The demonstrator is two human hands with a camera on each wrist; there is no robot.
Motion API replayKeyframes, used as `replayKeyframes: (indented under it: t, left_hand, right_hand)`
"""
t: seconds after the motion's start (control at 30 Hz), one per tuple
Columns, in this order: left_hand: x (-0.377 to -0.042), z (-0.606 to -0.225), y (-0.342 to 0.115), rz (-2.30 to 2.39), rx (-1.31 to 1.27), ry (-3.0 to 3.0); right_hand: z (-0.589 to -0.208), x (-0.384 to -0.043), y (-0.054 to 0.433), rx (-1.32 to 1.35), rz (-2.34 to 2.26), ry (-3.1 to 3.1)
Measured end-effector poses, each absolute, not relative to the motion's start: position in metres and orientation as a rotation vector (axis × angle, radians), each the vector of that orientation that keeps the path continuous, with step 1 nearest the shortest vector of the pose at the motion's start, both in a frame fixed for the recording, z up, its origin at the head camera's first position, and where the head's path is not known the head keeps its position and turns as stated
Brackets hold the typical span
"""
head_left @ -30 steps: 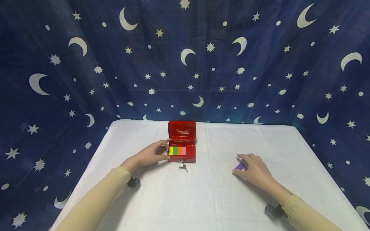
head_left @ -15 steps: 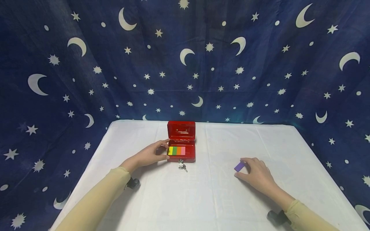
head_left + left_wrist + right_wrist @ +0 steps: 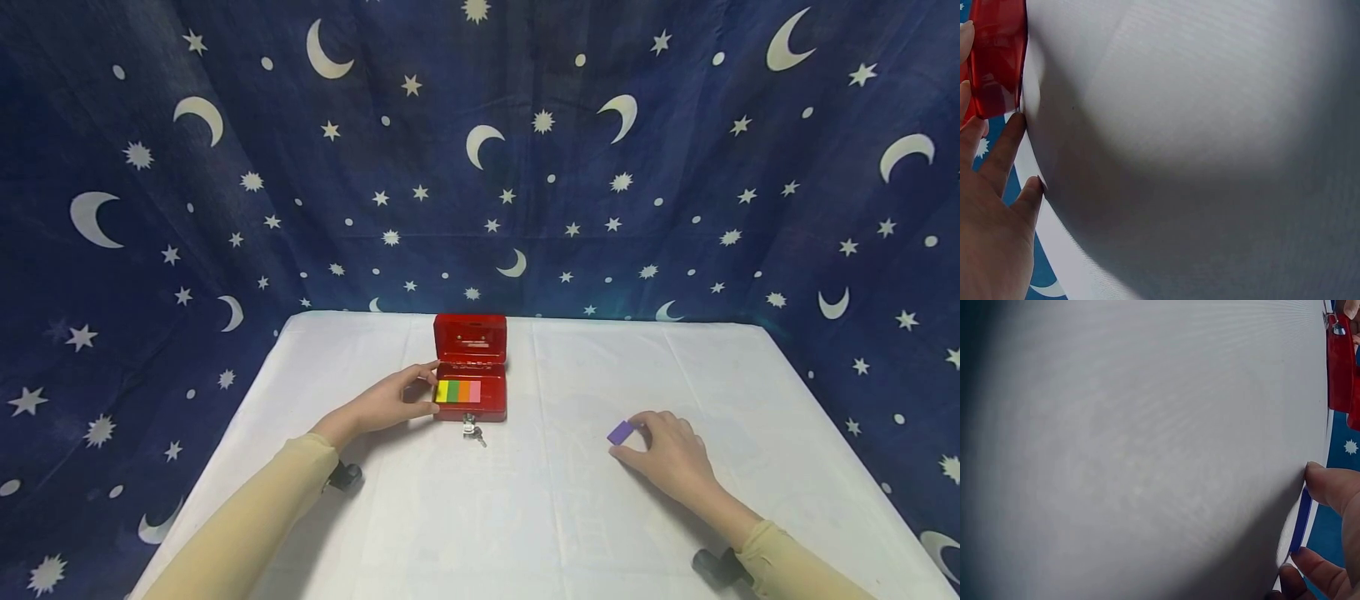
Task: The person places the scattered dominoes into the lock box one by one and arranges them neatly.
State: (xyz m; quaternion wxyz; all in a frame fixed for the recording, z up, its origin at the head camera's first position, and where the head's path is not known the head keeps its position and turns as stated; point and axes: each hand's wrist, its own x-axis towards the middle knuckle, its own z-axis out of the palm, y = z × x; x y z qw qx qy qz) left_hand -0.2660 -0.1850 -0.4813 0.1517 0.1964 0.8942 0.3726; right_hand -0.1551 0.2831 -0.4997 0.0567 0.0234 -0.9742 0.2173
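A small red cash box (image 3: 492,408) stands on the table with its lid (image 3: 471,337) raised. A row of yellow, green, orange and pink flat blocks (image 3: 459,392) lies in its left part. My left hand (image 3: 386,402) holds the left side of the box, thumb near the front corner and forefinger near the back one. To the right, my right hand (image 3: 670,457) pinches a purple flat block (image 3: 620,432) by its ends between thumb and fingers. In the right wrist view the edge of this block (image 3: 1301,519) shows between thumb and fingertip, close over the cloth.
Keys (image 3: 477,433) hang from the lock at the box front. A white cloth (image 3: 525,517) with fold lines covers the table. Behind it hangs a dark blue curtain (image 3: 555,208) with moons and stars.
My right hand has shifted slightly right and toward me, its fingertips drawn in on the purple block, more of which shows now. The left hand and the box stay in place.
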Motion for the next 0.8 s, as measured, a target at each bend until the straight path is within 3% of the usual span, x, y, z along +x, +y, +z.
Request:
replayKeyframes:
  t: [0.8]
  left_hand:
    - [-0.2664, -0.4824, -0.1849, 1.066, 0.578, 2.571]
  right_hand:
    - [-0.5007, -0.1552, 0.2832, 0.134, 0.689, -2.915]
